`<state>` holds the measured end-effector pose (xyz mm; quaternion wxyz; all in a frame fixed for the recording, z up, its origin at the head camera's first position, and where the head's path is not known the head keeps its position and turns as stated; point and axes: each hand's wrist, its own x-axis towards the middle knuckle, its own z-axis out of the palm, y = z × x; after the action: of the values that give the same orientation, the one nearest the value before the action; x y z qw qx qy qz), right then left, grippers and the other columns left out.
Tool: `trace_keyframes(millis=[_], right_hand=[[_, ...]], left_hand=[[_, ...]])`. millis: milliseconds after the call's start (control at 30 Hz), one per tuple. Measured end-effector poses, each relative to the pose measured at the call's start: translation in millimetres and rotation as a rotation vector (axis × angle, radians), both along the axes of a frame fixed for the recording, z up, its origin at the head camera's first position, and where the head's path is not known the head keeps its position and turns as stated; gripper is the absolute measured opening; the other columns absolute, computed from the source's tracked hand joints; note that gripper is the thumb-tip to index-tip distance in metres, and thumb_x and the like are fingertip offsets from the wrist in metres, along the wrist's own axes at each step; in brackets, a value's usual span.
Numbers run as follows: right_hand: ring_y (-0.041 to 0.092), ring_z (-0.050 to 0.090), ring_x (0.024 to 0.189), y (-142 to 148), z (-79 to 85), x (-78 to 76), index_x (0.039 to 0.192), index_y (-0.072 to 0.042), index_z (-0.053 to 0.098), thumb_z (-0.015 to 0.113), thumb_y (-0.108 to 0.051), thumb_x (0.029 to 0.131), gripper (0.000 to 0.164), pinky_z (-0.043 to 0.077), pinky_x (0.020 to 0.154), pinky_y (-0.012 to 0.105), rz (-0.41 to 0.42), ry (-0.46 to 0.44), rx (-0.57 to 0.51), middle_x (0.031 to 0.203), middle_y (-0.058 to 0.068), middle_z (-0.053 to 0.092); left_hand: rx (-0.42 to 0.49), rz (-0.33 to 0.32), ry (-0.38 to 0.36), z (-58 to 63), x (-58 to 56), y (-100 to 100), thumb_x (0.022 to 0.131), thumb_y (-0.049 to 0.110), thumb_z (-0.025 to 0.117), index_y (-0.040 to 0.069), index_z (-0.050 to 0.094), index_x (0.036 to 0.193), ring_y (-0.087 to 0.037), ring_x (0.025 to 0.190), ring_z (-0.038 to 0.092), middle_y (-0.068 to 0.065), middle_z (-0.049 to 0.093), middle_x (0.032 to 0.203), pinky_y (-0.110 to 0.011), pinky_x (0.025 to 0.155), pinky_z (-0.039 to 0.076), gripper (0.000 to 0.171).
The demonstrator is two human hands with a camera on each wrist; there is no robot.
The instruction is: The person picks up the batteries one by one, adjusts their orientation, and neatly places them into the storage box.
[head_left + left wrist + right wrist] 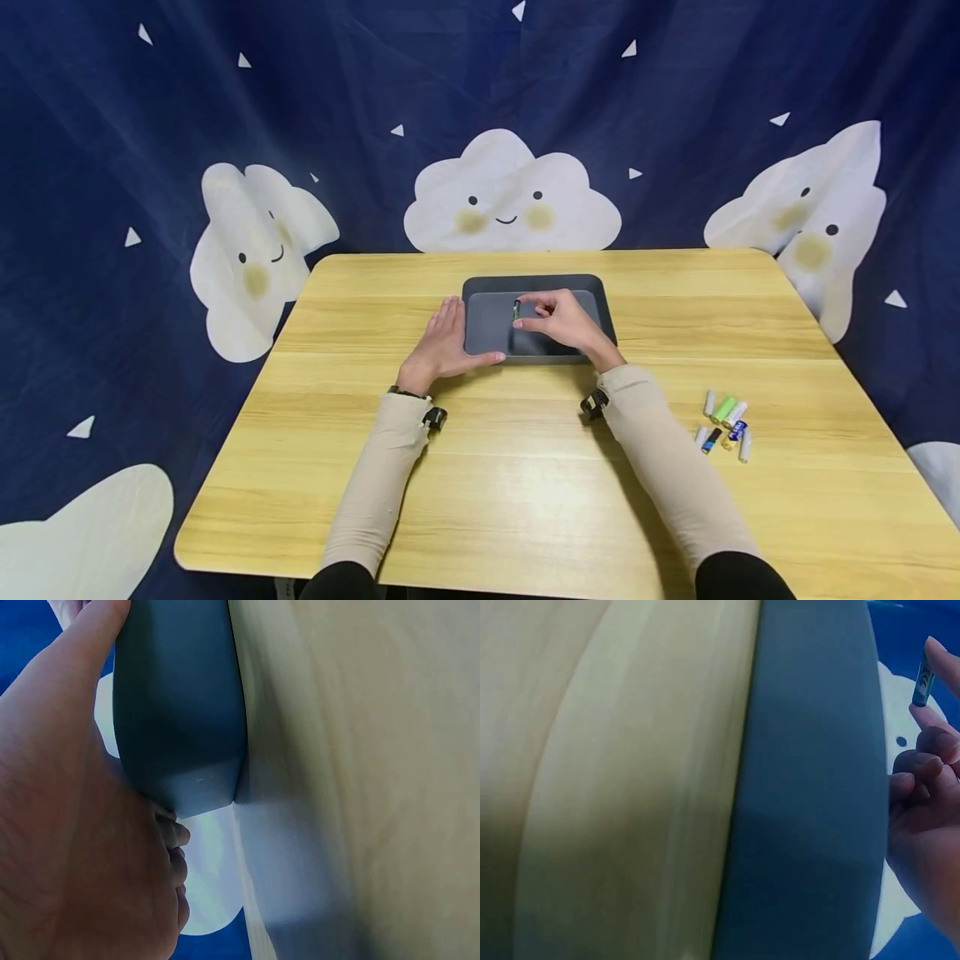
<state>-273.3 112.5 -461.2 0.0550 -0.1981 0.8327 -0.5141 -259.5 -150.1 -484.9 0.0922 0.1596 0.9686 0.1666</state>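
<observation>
A dark grey rectangular tray (487,329) lies on the table toward its far side. My left hand (442,343) rests against the tray's left end, fingers straight and thumb along the near rim; the left wrist view shows the tray's outer wall (176,705) beside the palm. Over the tray, my right hand (558,318) pinches a small green and black battery (517,311) by its two ends between thumb and index finger. In the right wrist view the battery (923,681) stands nearly upright between the fingertips, with the other fingers curled.
Several loose batteries (725,411), white, green, blue and black, lie in a group on the wooden table (525,483) to the right of my right forearm. A dark blue curtain (360,100) with white clouds hangs behind the table's far edge.
</observation>
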Motion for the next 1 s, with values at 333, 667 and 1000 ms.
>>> trace_keyframes(millis=[333, 667, 1000], right_hand=[[0.014, 0.025, 0.052, -19, -6.2, -10.8, 0.136, -0.001, 0.067, 0.080, -0.025, 0.091, 0.052, 0.032, 0.059, 0.027, 0.014, -0.064, 0.019, 0.056, -0.006, 0.027], [0.012, 0.026, 0.049, -38, -9.9, -20.0, 0.134, -0.005, 0.069, 0.080, -0.023, 0.092, 0.048, 0.038, 0.062, 0.026, 0.037, -0.076, 0.048, 0.054, -0.007, 0.029], [0.009, 0.028, 0.047, -50, -20.6, -27.6, 0.133, -0.001, 0.069, 0.080, -0.019, 0.091, 0.047, 0.039, 0.060, 0.023, 0.033, -0.080, 0.117, 0.051, -0.008, 0.031]], left_hand=[[-0.008, 0.000, 0.009, -1.2, -1.6, 0, 0.079, 0.089, 0.056, 0.001, -0.002, 0.165, -0.029, 0.165, -0.003, -0.018, -0.002, 0.176, -0.051, 0.134, 0.011, 0.136], [-0.001, -0.009, 0.003, 0.2, -0.9, 0, 0.079, 0.089, 0.055, 0.000, -0.001, 0.165, -0.030, 0.165, -0.002, -0.019, -0.002, 0.175, -0.051, 0.134, 0.011, 0.136], [-0.002, -0.015, -0.004, 1.7, 0.4, 0, 0.081, 0.086, 0.057, -0.001, -0.002, 0.165, -0.029, 0.165, -0.003, -0.018, -0.005, 0.175, -0.049, 0.135, 0.009, 0.134]])
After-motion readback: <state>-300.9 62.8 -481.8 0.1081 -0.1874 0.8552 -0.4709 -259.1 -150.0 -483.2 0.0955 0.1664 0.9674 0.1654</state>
